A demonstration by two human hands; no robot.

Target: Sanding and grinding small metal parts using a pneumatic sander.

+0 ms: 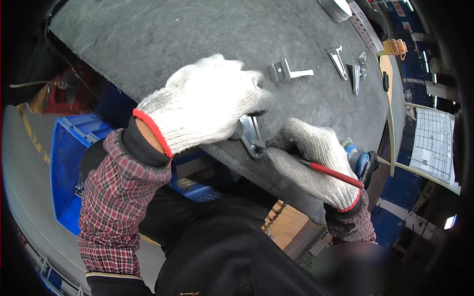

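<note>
Both my hands wear white knitted gloves with red cuffs. My left hand (207, 101) is closed around a small shiny metal bracket (253, 137) close to the near edge of the dark grey tabletop (163, 34). A rounded end with a hole points out of that grip toward me. In my right hand (318, 155) is a slim tool with a red handle (335, 174), which slants back across the palm. Its working tip is hard to make out; the right fingertips meet the bracket's lower end.
An L-shaped metal piece (283, 71) lies beyond my hands. Farther right are a long bracket (338, 62) and smaller metal parts (356, 79). A blue round-headed tool (360, 160) sits beside my right wrist. A blue crate (61, 167) stands below left.
</note>
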